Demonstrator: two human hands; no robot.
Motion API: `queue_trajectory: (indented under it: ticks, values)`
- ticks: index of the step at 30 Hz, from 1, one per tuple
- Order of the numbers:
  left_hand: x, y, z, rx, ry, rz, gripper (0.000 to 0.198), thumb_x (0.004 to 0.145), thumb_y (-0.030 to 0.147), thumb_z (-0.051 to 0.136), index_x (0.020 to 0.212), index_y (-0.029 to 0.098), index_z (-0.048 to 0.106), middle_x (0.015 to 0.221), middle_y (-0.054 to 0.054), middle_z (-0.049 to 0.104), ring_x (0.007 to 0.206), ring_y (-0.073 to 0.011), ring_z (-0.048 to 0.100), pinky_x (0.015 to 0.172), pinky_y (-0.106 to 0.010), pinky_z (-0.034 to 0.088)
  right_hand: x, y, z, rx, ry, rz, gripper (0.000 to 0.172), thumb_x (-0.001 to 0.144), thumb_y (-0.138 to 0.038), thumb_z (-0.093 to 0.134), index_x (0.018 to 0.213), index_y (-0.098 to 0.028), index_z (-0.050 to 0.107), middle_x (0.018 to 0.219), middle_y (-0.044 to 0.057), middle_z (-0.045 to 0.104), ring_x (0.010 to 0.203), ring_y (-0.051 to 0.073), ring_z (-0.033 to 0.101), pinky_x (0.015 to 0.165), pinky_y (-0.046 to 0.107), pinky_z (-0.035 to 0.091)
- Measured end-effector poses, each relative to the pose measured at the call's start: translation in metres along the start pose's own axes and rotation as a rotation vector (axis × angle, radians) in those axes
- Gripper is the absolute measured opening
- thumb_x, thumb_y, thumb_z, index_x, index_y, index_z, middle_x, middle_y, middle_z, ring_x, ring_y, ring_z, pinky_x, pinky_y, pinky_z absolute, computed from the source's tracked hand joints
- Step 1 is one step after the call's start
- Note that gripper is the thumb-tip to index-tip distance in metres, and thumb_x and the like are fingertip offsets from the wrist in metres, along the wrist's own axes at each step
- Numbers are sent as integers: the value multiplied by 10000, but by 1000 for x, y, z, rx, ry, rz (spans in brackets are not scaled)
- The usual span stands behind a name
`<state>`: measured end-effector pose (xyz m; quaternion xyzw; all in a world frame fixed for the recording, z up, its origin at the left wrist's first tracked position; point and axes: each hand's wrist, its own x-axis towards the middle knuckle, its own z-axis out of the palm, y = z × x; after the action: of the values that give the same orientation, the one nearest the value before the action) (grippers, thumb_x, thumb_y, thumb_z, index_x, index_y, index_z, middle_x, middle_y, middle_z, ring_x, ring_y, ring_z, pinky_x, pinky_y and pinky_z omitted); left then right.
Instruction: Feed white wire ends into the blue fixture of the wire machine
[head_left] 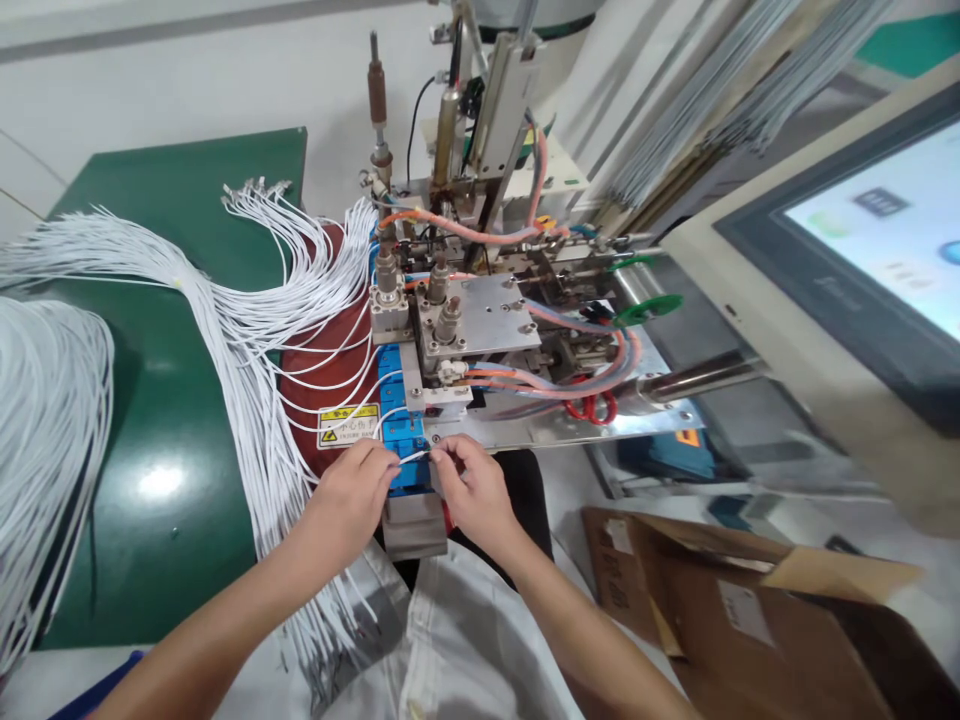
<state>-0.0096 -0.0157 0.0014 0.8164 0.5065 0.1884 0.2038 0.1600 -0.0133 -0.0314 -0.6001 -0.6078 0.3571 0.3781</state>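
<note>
A white cable (413, 457) runs between my two hands, over the front end of a row of blue fixture blocks (403, 428). My left hand (358, 488) pinches it left of the blocks. On the right, my right hand (474, 487) is closed on the cable's end by thumb and finger; the tip itself is hidden. Several more white cables lie across the blocks farther back, leading out of a large white cable bundle (225, 330). Beside my left hand, a yellow and white warning label (349, 425) sits on a reddish-brown surface (330, 365).
The machine (480, 320) with metal cylinders and orange hoses stands just beyond my hands. A green table (180, 570) carries another cable coil (52, 430) at left. A monitor (862, 240) juts in at right, above a cardboard box (720, 600).
</note>
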Motion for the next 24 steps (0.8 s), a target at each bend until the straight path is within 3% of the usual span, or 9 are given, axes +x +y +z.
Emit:
queue_trajectory:
  ticks: [6, 15, 24]
  values:
    - [7, -4, 5, 25, -28, -6, 178, 877, 123, 389, 865, 164, 562, 850, -54, 564, 828, -171, 554, 796, -318, 467, 0, 4, 2, -9, -32, 102, 152, 793, -266, 437, 692, -193, 524, 601, 0, 533, 551, 141, 482, 502, 230, 365]
    - [12, -5, 5, 55, -58, -19, 228, 855, 85, 374, 846, 165, 587, 837, -58, 582, 814, -178, 555, 783, -326, 465, 9, 7, 4, 153, -105, 204, 131, 746, -261, 446, 641, -195, 487, 531, -25, 477, 496, 128, 436, 479, 228, 347]
    - [11, -9, 8, -10, -2, -1, 207, 883, 147, 383, 861, 158, 588, 857, -71, 600, 840, -183, 569, 789, -338, 475, 10, 15, -1, 116, -110, 19, 131, 806, -232, 454, 698, -193, 516, 673, 0, 531, 618, 140, 505, 584, 251, 407]
